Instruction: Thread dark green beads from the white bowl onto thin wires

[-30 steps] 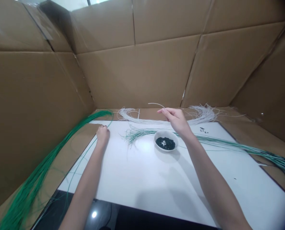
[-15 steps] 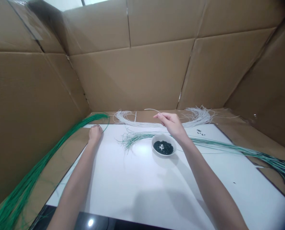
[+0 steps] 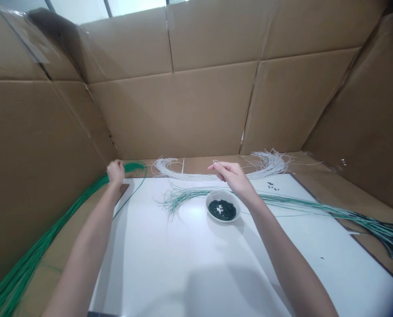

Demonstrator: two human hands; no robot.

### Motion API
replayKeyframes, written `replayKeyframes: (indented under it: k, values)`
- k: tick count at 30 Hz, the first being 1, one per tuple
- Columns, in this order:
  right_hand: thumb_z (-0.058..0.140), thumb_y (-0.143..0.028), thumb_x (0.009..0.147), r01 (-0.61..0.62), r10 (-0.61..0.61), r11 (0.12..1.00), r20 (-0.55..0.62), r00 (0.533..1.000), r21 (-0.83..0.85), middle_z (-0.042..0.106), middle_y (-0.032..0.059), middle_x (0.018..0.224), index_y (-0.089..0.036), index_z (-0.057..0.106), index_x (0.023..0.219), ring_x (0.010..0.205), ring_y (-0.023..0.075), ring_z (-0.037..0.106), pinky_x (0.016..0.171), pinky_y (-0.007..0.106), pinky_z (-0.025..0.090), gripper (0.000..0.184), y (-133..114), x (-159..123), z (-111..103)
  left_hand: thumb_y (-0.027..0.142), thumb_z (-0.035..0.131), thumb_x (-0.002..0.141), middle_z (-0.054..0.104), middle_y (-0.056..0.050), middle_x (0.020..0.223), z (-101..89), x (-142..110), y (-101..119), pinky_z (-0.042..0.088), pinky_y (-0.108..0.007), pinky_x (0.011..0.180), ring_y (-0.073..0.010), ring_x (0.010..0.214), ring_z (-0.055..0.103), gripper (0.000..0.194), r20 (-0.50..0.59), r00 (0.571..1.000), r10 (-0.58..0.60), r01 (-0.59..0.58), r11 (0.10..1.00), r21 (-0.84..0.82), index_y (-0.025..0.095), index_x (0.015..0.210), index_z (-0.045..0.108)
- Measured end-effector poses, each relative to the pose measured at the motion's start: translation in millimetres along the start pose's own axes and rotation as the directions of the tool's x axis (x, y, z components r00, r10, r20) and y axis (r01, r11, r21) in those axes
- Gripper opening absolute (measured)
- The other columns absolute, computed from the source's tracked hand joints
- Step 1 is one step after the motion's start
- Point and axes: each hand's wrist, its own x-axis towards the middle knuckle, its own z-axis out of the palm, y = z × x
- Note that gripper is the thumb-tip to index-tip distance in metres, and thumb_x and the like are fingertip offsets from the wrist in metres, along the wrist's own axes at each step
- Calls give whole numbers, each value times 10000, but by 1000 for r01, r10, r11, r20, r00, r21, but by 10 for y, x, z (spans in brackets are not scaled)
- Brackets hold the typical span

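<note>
My left hand (image 3: 116, 171) is closed at the far left edge of the white board, against the bundle of green strands (image 3: 94, 186). What its fingers grip is hidden. A single green strand (image 3: 140, 187) loops from the bundle's end down to the board's left edge. My right hand (image 3: 234, 177) is pinched above and behind a white bowl (image 3: 207, 210). A short, pale bit of white strand (image 3: 215, 161) shows at its fingertips. Dark green beads (image 3: 228, 211) lie in the bowl around a bare patch of its bottom.
White strands (image 3: 165, 166) lie in a curved bundle along the back. Another bunch of green strands (image 3: 302, 203) crosses the board (image 3: 157, 264) behind the bowl. Several dark beads (image 3: 272, 186) lie loose at the back right. Cardboard walls (image 3: 183, 114) stand around.
My left hand has moved up and left, from the board to the green bundle. My right hand stays near the bowl; the white strand at its fingertips shows less length. The view has shifted slightly.
</note>
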Motion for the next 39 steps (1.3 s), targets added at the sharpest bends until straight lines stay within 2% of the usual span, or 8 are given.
replayKeyframes:
  k: [5,8,11,13,17,24,30,39]
  values:
    - [442,-486,775,-26,23,998,47,999,59,406,-35,466,-133,668,751,489,97,368,521,239,288,419,61,23,77,273,242,912,550,-46,1060,-640,336,419,349,-258,846,-133,977,487,373,-308,951,15,-58,990,-131,103,1106,511]
    - [455,-498,768,-86,65,980,123,990,177,428,-32,445,-114,666,777,480,95,378,512,236,283,438,90,39,154,325,417,849,602,-2,886,-952,117,881,366,-205,759,-88,805,507,292,-477,865,154,-361,853,-378,126,950,605]
    - [437,-526,775,-222,94,882,307,947,415,436,-26,433,-83,661,833,446,84,352,475,234,263,500,79,35,254,324,504,800,631,-14,794,-1153,-456,1367,380,-201,659,-84,676,508,237,-424,781,459,-620,653,-436,140,832,651]
    - [425,-542,778,-309,75,758,393,916,574,452,-24,461,-86,650,888,432,73,322,459,232,269,520,48,22,306,316,509,799,638,-16,757,-1221,-904,1612,384,-208,641,-91,648,516,220,-256,650,716,-734,504,-456,166,817,669]
    - [524,-482,751,-149,99,578,112,989,802,354,-70,475,-144,625,936,422,58,264,423,207,264,398,20,25,277,303,463,823,627,-31,729,-1191,-1539,1811,380,-222,621,-123,675,537,244,12,398,917,-779,345,-523,198,840,682]
    - [509,-518,760,94,134,683,-251,959,724,291,-72,478,-155,610,803,392,48,243,357,197,201,379,210,143,-160,295,519,751,682,-26,733,-808,-1473,1583,387,-242,629,-166,670,583,201,246,501,830,-660,550,-511,222,716,703]
    - [513,-577,724,51,146,723,-223,964,689,306,-71,459,-138,613,743,388,40,202,356,195,167,451,272,167,-326,242,533,679,701,-12,759,-535,-1270,1335,389,-248,624,-194,718,611,164,481,594,645,-574,759,-308,239,640,692]
    - [533,-582,704,32,146,706,-189,971,707,322,-68,464,-130,617,736,387,34,210,359,186,151,462,312,196,-278,217,538,637,701,-5,738,-386,-1202,1288,402,-235,612,-191,722,613,150,547,599,585,-546,798,-255,245,599,680]
